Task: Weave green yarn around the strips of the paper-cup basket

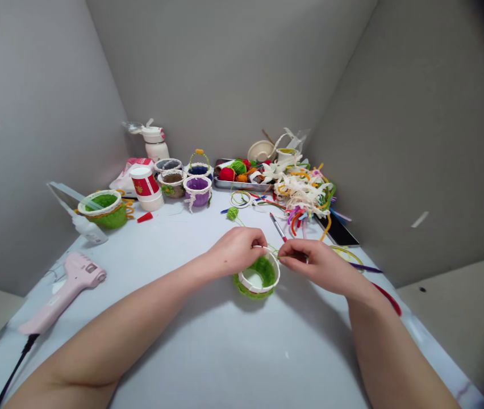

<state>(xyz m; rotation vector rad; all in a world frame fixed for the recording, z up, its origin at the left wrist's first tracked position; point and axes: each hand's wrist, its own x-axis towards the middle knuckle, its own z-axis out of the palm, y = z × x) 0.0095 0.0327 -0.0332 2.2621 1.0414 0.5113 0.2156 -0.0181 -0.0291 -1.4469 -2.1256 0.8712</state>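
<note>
A small round basket [255,289], green on its sides with a white rim, stands in the middle of the table. My left hand [240,250] grips its far left rim, fingers curled over the edge. Just right of the basket, my right hand [312,264] is closed in a pinch on thin green yarn [272,248]. The yarn runs near the rim, and a strand leads back toward a small green yarn ball [232,213]. How the yarn meets the rim is partly hidden by my fingers.
A pink glue gun [65,289] lies at left, near a glue bottle [91,230] and another green basket [112,213]. Small decorated pots [198,193] and a tray [242,184] of yarn balls stand behind. At right are tangled craft strips [305,193], a pen [278,226] and a phone [339,232].
</note>
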